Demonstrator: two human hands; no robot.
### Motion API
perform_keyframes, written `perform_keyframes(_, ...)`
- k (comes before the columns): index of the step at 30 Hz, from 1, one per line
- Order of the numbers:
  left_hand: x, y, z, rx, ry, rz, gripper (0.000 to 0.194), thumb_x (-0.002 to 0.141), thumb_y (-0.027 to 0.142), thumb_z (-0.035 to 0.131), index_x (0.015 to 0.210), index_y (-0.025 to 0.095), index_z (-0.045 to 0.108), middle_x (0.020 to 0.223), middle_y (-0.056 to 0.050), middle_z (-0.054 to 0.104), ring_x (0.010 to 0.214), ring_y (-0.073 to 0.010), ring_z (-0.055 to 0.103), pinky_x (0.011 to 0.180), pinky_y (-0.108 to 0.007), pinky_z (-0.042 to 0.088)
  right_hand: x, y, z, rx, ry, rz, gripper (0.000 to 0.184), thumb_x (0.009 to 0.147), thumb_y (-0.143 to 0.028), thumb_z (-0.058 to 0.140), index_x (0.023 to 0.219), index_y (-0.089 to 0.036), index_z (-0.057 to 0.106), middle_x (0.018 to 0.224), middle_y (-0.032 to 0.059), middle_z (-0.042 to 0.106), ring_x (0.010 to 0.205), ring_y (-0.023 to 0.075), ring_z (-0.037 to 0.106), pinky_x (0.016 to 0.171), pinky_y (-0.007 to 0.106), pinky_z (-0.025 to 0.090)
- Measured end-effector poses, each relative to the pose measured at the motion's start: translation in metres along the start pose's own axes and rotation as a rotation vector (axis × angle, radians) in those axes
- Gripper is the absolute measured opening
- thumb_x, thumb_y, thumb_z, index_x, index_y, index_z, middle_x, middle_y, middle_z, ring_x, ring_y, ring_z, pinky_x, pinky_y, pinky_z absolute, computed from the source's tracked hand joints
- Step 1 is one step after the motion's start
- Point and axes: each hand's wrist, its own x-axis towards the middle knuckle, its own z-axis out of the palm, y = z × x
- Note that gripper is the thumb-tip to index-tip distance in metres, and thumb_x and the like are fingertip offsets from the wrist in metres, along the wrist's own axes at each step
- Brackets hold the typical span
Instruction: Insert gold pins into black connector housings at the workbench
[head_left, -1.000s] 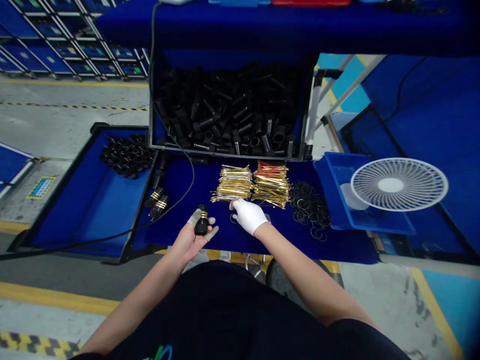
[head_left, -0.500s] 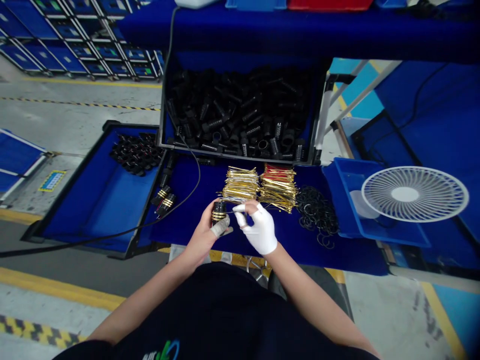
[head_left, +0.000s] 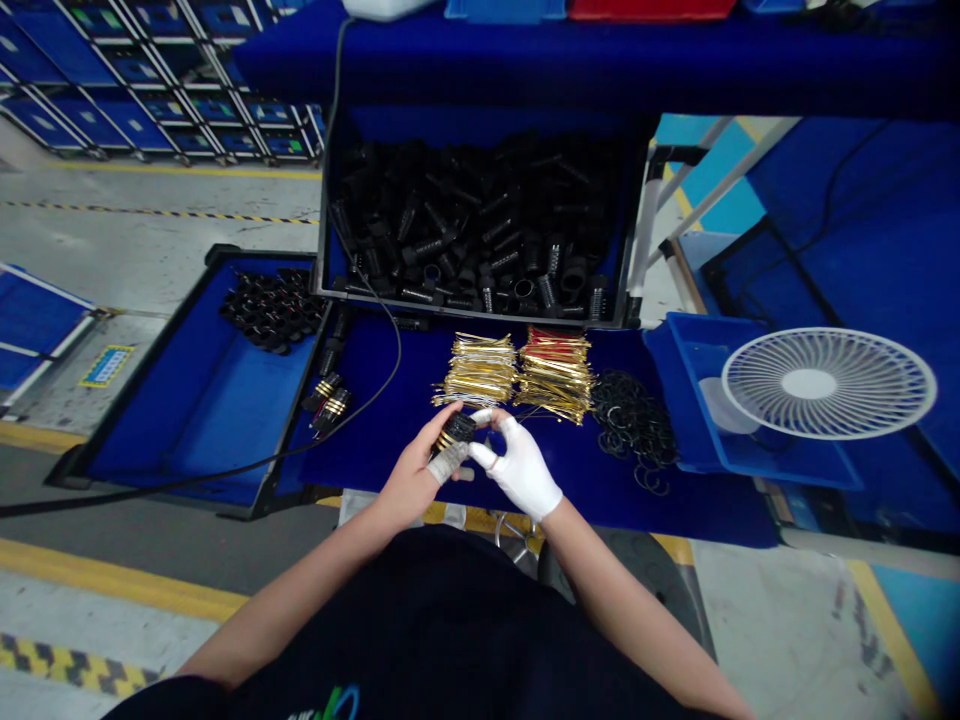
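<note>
My left hand [head_left: 420, 470], with tape or cots on some fingers, is wrapped round a black cylindrical part with gold rings [head_left: 454, 430]. The part is tilted, its dark end towards the right. My right hand [head_left: 517, 465] wears a white glove with bare fingertips; its thumb and forefinger curve onto that end in a pinch. Anything small between these fingertips is hidden. Just beyond the hands lie bundles of gold-and-white wires [head_left: 480, 370] and gold-and-red wires [head_left: 556, 375]. A heap of black rings [head_left: 634, 420] spreads to the right of them.
Behind the wires, a large bin [head_left: 480, 308] is full of black threaded tubular parts. At left, a blue tray [head_left: 172, 430] holds black pieces; similar gold-ringed parts [head_left: 330, 405] lie beside it. A cable [head_left: 394, 350] crosses the table. A white fan grille [head_left: 829, 383] stands over a blue bin.
The ringed part has tipped from upright to leaning right. My right hand's fingers have come in from beside it onto its end, with the thumb and forefinger spread wider.
</note>
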Motion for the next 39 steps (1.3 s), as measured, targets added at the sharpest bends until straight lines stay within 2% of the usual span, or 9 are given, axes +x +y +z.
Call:
perform_keyframes(3, -0.003, 0.002, 0.002, 0.178, -0.117, 0.036, 0.064, 0.094, 0.046, 0.059, 0.153, 0.026, 0.042, 0.135, -0.014, 0.06, 0.075, -0.015, 0.061, 0.071, -0.031, 0.053, -0.004, -0.002, 0.0, 0.172, -0.079, 0.069, 0.049, 0.086, -0.04, 0.067, 0.131, -0.022, 0.058, 0.11, 0.0066, 0.069, 0.089, 0.0218, 0.067, 0.089, 0.041, 0.054)
perform_keyframes(6, -0.005, -0.002, 0.01, 0.217, -0.041, 0.023, 0.074, 0.092, 0.054, 0.059, 0.155, 0.025, 0.034, 0.12, -0.012, 0.068, 0.07, -0.0152, 0.062, 0.066, -0.028, 0.053, -0.008, -0.006, -0.001, 0.209, -0.062, 0.01, 0.048, 0.078, -0.04, 0.077, 0.123, -0.025, 0.067, 0.109, 0.0053, 0.069, 0.102, 0.0246, 0.066, 0.098, 0.04, 0.05)
perform_keyframes(8, -0.004, -0.007, 0.018, 0.028, -0.042, -0.165, 0.074, 0.09, 0.066, 0.054, 0.147, 0.02, 0.045, 0.087, -0.007, 0.072, 0.05, -0.0129, 0.055, 0.05, -0.026, 0.048, -0.009, -0.008, -0.002, 0.254, -0.083, -0.019, 0.047, 0.07, -0.044, 0.084, 0.111, -0.023, 0.072, 0.102, 0.0037, 0.069, 0.097, 0.0243, 0.066, 0.094, 0.038, 0.051)
perform_keyframes(12, 0.004, -0.015, 0.03, -0.531, -0.332, -0.596, 0.07, 0.09, 0.077, 0.033, 0.101, 0.015, 0.064, 0.048, 0.002, 0.052, 0.028, -0.0087, 0.032, 0.031, -0.023, 0.034, -0.012, -0.007, -0.005, 0.26, -0.088, -0.064, 0.036, 0.07, -0.047, 0.083, 0.09, -0.019, 0.074, 0.084, 0.0002, 0.066, 0.081, 0.0195, 0.063, 0.08, 0.032, 0.051)
perform_keyframes(17, 0.013, -0.012, 0.035, -0.749, -0.259, -0.684, 0.062, 0.091, 0.073, 0.04, 0.105, 0.018, 0.064, 0.055, 0.002, 0.054, 0.034, -0.009, 0.038, 0.038, -0.024, 0.043, -0.024, 0.017, -0.039, -0.071, 0.071, -0.009, 0.023, 0.087, -0.037, 0.069, 0.102, -0.02, 0.072, 0.097, 0.0035, 0.072, 0.092, 0.0198, 0.067, 0.089, 0.033, 0.051)
perform_keyframes(20, 0.017, -0.009, 0.03, -0.738, -0.112, -0.669, 0.065, 0.093, 0.068, 0.04, 0.128, 0.016, 0.058, 0.065, -0.001, 0.06, 0.05, -0.0125, 0.052, 0.06, -0.032, 0.057, -0.036, 0.052, -0.083, -0.586, 0.38, 0.256, 0.015, 0.091, -0.026, 0.062, 0.104, -0.019, 0.067, 0.106, 0.0077, 0.071, 0.101, 0.0226, 0.066, 0.094, 0.036, 0.049)
perform_keyframes(24, 0.022, -0.006, 0.021, -0.738, -0.038, -0.64, 0.058, 0.097, 0.059, 0.042, 0.128, 0.012, 0.057, 0.074, -0.005, 0.064, 0.058, -0.0136, 0.059, 0.075, -0.039, 0.06, -0.051, 0.094, -0.125, -0.956, 0.351, 0.559, 0.019, 0.088, -0.02, 0.063, 0.107, -0.019, 0.064, 0.103, 0.0087, 0.07, 0.087, 0.0215, 0.068, 0.082, 0.032, 0.05)
perform_keyframes(34, 0.028, -0.007, 0.027, -0.645, 0.004, -0.61, 0.028, 0.097, 0.037, 0.056, 0.115, 0.015, 0.058, 0.103, -0.013, 0.072, 0.071, -0.0158, 0.069, 0.093, -0.046, 0.058, -0.034, 0.086, -0.177, -1.088, 0.398, 0.498, 0.024, 0.085, -0.016, 0.057, 0.103, -0.022, 0.072, 0.114, 0.0112, 0.065, 0.081, 0.022, 0.068, 0.073, 0.033, 0.049)
perform_keyframes(39, 0.032, -0.018, 0.027, -0.527, 0.068, -0.439, 0.043, 0.086, 0.029, 0.073, 0.126, 0.024, 0.055, 0.1, -0.005, 0.069, 0.068, -0.01, 0.065, 0.096, -0.049, 0.057, -0.021, 0.05, -0.155, -0.858, 0.657, 0.056, 0.021, 0.09, -0.019, 0.055, 0.107, -0.02, 0.067, 0.107, 0.0089, 0.069, 0.096, 0.0231, 0.067, 0.086, 0.034, 0.051)
